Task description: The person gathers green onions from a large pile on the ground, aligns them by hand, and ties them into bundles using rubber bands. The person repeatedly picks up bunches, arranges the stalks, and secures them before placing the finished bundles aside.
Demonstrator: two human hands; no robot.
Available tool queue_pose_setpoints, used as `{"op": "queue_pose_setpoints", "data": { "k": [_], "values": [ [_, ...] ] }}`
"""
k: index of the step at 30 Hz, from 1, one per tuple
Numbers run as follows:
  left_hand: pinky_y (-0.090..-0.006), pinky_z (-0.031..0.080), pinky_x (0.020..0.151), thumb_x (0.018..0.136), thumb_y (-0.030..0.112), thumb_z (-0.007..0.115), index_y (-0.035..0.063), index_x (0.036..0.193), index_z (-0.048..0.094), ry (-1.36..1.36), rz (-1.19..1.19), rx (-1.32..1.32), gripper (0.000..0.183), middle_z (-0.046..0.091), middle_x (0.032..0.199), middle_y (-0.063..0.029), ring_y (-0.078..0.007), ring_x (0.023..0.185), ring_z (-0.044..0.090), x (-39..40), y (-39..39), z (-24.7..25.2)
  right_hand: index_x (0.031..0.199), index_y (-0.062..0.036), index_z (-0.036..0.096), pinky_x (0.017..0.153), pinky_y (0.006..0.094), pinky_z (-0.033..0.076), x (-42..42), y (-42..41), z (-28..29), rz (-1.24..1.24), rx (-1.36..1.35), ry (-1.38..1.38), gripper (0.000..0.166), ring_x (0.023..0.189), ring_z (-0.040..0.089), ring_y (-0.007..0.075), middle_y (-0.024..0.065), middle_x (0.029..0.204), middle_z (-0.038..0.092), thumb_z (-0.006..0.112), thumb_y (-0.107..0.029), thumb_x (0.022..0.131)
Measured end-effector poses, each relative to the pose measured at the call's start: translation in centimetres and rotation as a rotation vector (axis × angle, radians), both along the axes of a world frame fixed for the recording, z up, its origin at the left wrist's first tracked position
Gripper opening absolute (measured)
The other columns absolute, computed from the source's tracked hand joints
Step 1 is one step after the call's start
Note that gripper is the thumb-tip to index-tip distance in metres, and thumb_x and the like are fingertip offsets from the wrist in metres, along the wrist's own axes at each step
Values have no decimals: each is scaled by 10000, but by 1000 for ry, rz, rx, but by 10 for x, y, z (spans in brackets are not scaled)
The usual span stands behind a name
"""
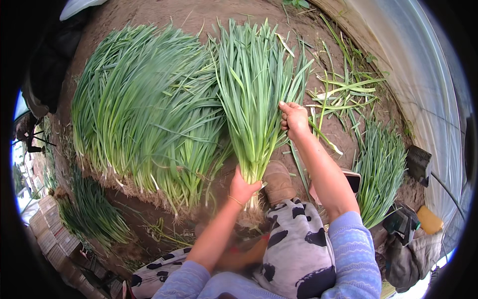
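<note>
My left hand (244, 187) is closed round the pale lower stems of a bunch of garlic chives or similar leafy greens (254, 93), just above its brown roots. The bunch stands out in front of me with its long leaves pointing away. At the right edge of these leaves is my right hand (293, 117), its fingers curled; whether it pinches a leaf cannot be made out. A large pile of the same rooted greens (142, 104) lies on the soil to the left, partly blurred.
Loose leaves (347, 89) litter the soil at the right. Another bundle of greens (382, 172) lies beyond my right forearm, near a phone (353, 181) and plastic sheeting (429, 74). A darker bundle (97, 209) lies lower left. My brown shoe (278, 181) is beside the held stems.
</note>
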State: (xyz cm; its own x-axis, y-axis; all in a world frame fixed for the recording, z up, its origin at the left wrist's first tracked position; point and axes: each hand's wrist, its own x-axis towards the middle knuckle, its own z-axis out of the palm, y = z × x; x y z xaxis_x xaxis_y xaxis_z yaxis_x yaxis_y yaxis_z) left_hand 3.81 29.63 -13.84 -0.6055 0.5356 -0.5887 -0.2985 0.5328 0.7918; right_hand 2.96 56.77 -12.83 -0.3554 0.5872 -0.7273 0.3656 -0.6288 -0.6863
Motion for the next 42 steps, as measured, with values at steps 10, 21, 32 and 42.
{"op": "queue_pose_setpoints", "data": {
  "k": [10, 21, 32, 42],
  "values": [
    [-384, 506, 891, 627, 216, 799, 60, 1393, 394, 43, -19, -55, 880, 648, 1150, -168, -281, 1018, 652, 2, -6, -6, 995, 21, 644, 766, 414, 504, -4, -10, -20, 463, 460, -224, 415, 821, 660, 346, 141, 770, 648, 717, -278, 717],
    [-365, 510, 884, 647, 185, 803, 47, 1351, 417, -9, 8, -35, 815, 648, 1142, -154, -256, 1005, 652, 2, -1, 2, 1292, -29, 466, 902, 432, 477, 4, -3, 0, 685, 734, -238, 697, 1097, 567, 362, 174, 1225, 540, 805, -191, 706],
    [-383, 509, 889, 645, 237, 805, 68, 1399, 382, -17, -31, -154, 881, 651, 1145, -168, -296, 1014, 654, 4, -5, -1, 977, -59, 686, 761, 483, 510, -16, 41, -43, 708, 1010, -425, 248, 837, 647, 403, 200, 818, 675, 636, -265, 849],
    [-339, 468, 963, 653, 119, 798, -7, 1282, 486, 50, -46, 66, 714, 612, 1187, -99, -178, 1074, 595, -12, -47, 4, 787, -64, 547, 621, 428, 537, -14, 119, -7, 777, 1522, -582, 126, 727, 665, 309, 113, 775, 654, 600, -178, 791]
  ]
}}
